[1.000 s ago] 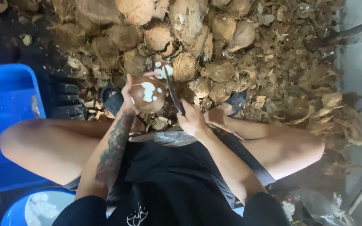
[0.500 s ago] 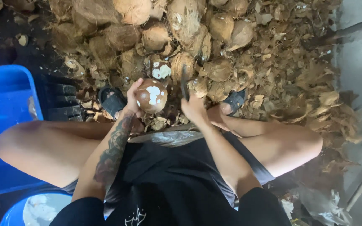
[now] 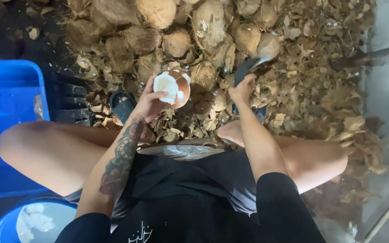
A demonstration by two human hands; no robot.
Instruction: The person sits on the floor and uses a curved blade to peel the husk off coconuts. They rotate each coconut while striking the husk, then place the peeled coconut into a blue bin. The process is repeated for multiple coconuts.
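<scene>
My left hand (image 3: 148, 102) grips a partly peeled coconut (image 3: 173, 87), brown shell with white patches showing, held up in front of my knees. My right hand (image 3: 241, 89) is raised to the right of it and is shut on the handle of a dark knife (image 3: 252, 65), whose blurred blade points up and to the right, away from the coconut. The two hands are well apart.
A heap of brown husked coconuts (image 3: 176, 31) lies ahead, with husk scraps (image 3: 311, 76) spread to the right. A blue crate (image 3: 5, 112) stands at left, a blue bucket (image 3: 28, 222) at bottom left. A metal bowl rim (image 3: 181, 150) rests between my legs.
My right hand has swung the knife away from the coconut, up and to the right. The left hand has turned the coconut and lifted it slightly.
</scene>
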